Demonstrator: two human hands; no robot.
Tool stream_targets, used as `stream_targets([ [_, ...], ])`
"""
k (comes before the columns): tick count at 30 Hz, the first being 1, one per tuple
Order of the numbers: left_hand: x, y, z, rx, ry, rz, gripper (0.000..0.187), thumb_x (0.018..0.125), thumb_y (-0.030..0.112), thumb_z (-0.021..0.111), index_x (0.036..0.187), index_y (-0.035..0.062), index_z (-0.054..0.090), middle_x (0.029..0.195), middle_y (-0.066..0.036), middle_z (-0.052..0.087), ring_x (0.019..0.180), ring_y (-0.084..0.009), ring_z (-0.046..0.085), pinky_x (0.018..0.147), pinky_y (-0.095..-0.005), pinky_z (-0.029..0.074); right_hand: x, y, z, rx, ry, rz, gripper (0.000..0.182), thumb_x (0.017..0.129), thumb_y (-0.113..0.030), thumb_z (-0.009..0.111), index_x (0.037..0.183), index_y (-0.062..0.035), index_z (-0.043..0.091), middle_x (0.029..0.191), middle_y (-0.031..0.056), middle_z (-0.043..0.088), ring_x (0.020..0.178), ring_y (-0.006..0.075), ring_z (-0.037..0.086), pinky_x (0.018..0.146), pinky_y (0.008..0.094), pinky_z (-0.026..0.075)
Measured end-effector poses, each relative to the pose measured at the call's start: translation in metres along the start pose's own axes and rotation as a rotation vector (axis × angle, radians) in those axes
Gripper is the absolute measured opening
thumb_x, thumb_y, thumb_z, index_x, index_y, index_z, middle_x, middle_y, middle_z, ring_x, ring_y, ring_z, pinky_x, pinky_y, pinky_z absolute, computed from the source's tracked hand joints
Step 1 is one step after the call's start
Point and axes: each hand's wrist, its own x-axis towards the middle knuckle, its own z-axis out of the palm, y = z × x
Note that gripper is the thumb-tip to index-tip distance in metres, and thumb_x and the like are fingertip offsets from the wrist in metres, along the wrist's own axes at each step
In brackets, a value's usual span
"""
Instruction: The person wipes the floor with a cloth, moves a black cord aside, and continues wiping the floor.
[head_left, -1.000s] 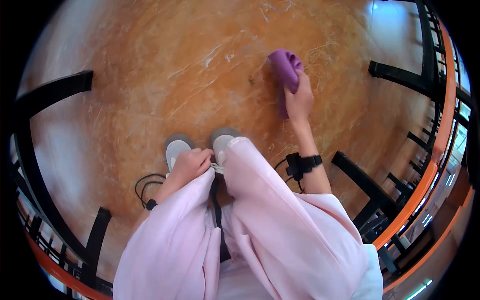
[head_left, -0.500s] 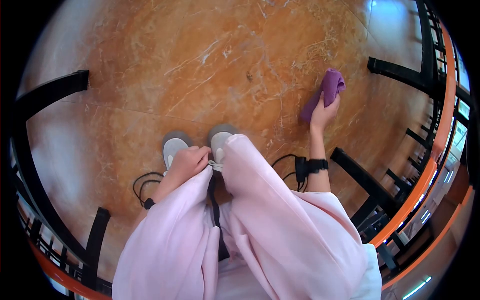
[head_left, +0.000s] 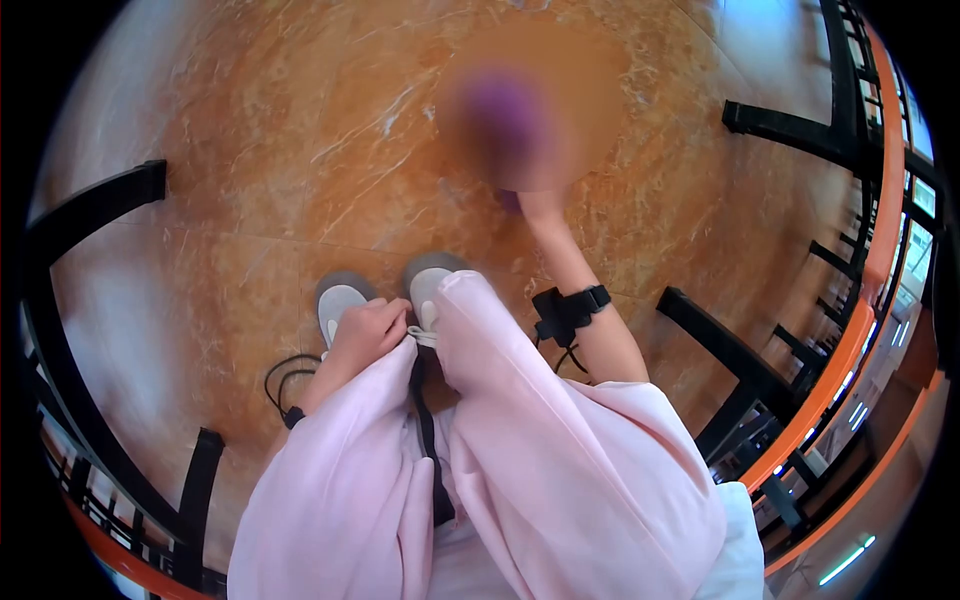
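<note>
My right hand [head_left: 543, 185] reaches forward over the marbled floor, closed on a purple cloth [head_left: 508, 115]. A round blur covers most of the cloth and the fingers. My left hand [head_left: 368, 328] lies at the left knee of my pink trousers [head_left: 350, 470], above the shoes. Its fingers are curled in, and whatever they may hold is hidden.
Brown marbled floor [head_left: 330, 110] spreads ahead. Grey-white shoes [head_left: 345, 300] stand below my knees. Black metal legs [head_left: 95, 205] rise at left, and more black legs [head_left: 790, 130] with an orange rail [head_left: 850, 340] stand at right. A black strap device [head_left: 570, 312] is on my right wrist.
My right hand has swept left and a little forward over the floor with the purple cloth. The left hand keeps its place by the knee.
</note>
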Motion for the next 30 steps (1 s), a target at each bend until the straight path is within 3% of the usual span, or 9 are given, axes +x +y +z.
stream_targets([
  [2, -0.002, 0.0, 0.0, -0.021, 0.005, 0.013, 0.007, 0.08, 0.01, 0.057, 0.086, 0.0065, 0.059, 0.063, -0.012, 0.057, 0.059, -0.0282, 0.058, 0.051, -0.0374, 0.045, 0.012, 0.0, -0.01, 0.22, 0.107, 0.148, 0.038, 0.078, -0.006, 0.063, 0.115, -0.0008, 0.054, 0.108, 0.0183, 0.059, 0.099, 0.0351, 0.056, 0.085, 0.0389, 0.044],
  [4, -0.004, -0.002, 0.0, -0.02, -0.01, 0.004, 0.008, 0.079, 0.008, 0.057, 0.086, 0.0058, 0.06, 0.065, -0.012, 0.057, 0.06, -0.0279, 0.059, 0.052, -0.0368, 0.045, 0.035, 0.015, -0.016, 0.278, 0.128, 0.147, 0.04, 0.079, -0.01, 0.064, 0.116, 0.001, 0.053, 0.109, 0.0209, 0.058, 0.1, 0.0351, 0.056, 0.086, 0.0379, 0.043],
  [10, -0.003, -0.003, 0.0, -0.032, -0.023, 0.006, 0.008, 0.08, 0.008, 0.056, 0.086, 0.0055, 0.06, 0.066, -0.012, 0.057, 0.06, -0.0287, 0.058, 0.053, -0.0375, 0.046, 0.094, 0.032, 0.004, -0.197, 0.146, -0.055, 0.031, 0.082, -0.008, 0.059, 0.113, -0.0042, 0.057, 0.106, 0.0173, 0.061, 0.097, 0.0324, 0.059, 0.084, 0.0376, 0.045],
  [16, -0.001, -0.003, 0.0, -0.021, -0.023, 0.008, 0.008, 0.079, 0.008, 0.057, 0.086, 0.0054, 0.06, 0.065, -0.012, 0.057, 0.06, -0.0287, 0.058, 0.053, -0.0374, 0.045, 0.088, -0.008, 0.03, -0.077, -0.334, -0.755, 0.045, 0.068, 0.006, 0.053, 0.107, -0.0139, 0.061, 0.108, 0.0063, 0.063, 0.098, 0.0276, 0.058, 0.084, 0.0358, 0.045],
  [20, -0.003, -0.004, 0.0, -0.041, -0.008, -0.001, 0.008, 0.08, 0.01, 0.056, 0.086, 0.006, 0.06, 0.066, -0.013, 0.057, 0.06, -0.0308, 0.057, 0.053, -0.0391, 0.045, 0.066, 0.002, 0.012, -0.189, -0.688, -0.959, 0.048, 0.066, 0.006, 0.054, 0.108, -0.0156, 0.062, 0.109, 0.0025, 0.062, 0.102, 0.0241, 0.056, 0.083, 0.0348, 0.045],
  [24, -0.005, -0.004, 0.003, -0.031, 0.013, -0.009, 0.008, 0.08, 0.01, 0.056, 0.086, 0.0061, 0.06, 0.067, -0.013, 0.057, 0.06, -0.0307, 0.057, 0.053, -0.0392, 0.045, 0.058, 0.005, -0.018, -0.097, -0.707, -0.855, 0.04, 0.07, 0.0, 0.057, 0.106, -0.0164, 0.063, 0.105, 0.0021, 0.063, 0.096, 0.0232, 0.057, 0.082, 0.0344, 0.044],
  [26, -0.006, -0.008, 0.004, -0.054, 0.003, 0.005, 0.009, 0.08, 0.01, 0.056, 0.086, 0.0064, 0.06, 0.066, -0.013, 0.056, 0.059, -0.0307, 0.057, 0.053, -0.0393, 0.045, 0.051, 0.008, -0.031, 0.021, -0.397, -0.55, 0.041, 0.07, 0.005, 0.056, 0.107, -0.0121, 0.062, 0.108, 0.0073, 0.062, 0.101, 0.0272, 0.057, 0.084, 0.036, 0.045],
  [28, -0.005, -0.005, 0.0, -0.041, -0.003, 0.0, 0.009, 0.08, 0.011, 0.056, 0.086, 0.0064, 0.06, 0.066, -0.013, 0.056, 0.059, -0.0306, 0.057, 0.053, -0.0394, 0.045, 0.041, 0.018, -0.044, 0.077, -0.236, -0.274, 0.04, 0.074, 0.007, 0.055, 0.11, -0.0084, 0.06, 0.111, 0.0117, 0.061, 0.104, 0.0307, 0.056, 0.087, 0.0373, 0.044],
  [30, -0.003, -0.004, -0.002, -0.031, -0.012, -0.001, 0.009, 0.08, 0.011, 0.056, 0.086, 0.0065, 0.06, 0.066, -0.013, 0.055, 0.059, -0.0305, 0.057, 0.053, -0.0394, 0.045, 0.029, 0.033, -0.057, 0.039, -0.125, -0.168, 0.037, 0.076, 0.004, 0.055, 0.111, -0.007, 0.06, 0.11, 0.0129, 0.061, 0.104, 0.0316, 0.056, 0.087, 0.0374, 0.044],
])
